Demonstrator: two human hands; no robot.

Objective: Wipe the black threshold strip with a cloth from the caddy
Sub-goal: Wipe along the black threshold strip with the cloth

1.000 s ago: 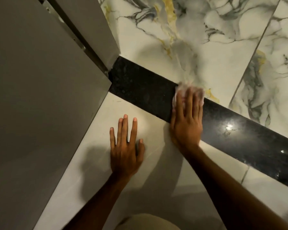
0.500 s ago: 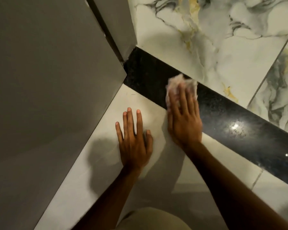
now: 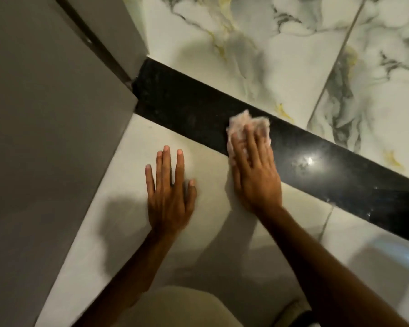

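The black threshold strip [image 3: 189,102] runs diagonally across the floor from the door frame at upper left to the right edge. My right hand [image 3: 255,171] lies flat on its near edge, fingers pressing a crumpled pale cloth [image 3: 242,121] onto the strip. The cloth shows only beyond and beside my fingertips. My left hand [image 3: 169,190] rests flat on the plain cream tile just in front of the strip, fingers spread, holding nothing. The caddy is not in view.
A grey wall [image 3: 45,138] and door frame [image 3: 118,43] stand on the left, ending at the strip's left end. Veined marble tiles [image 3: 281,55] lie beyond the strip. My knee in beige cloth [image 3: 182,308] shows at the bottom.
My right hand and the cloth slid left along the strip toward the door frame, then back to the right. My left hand stayed flat on the cream tile.
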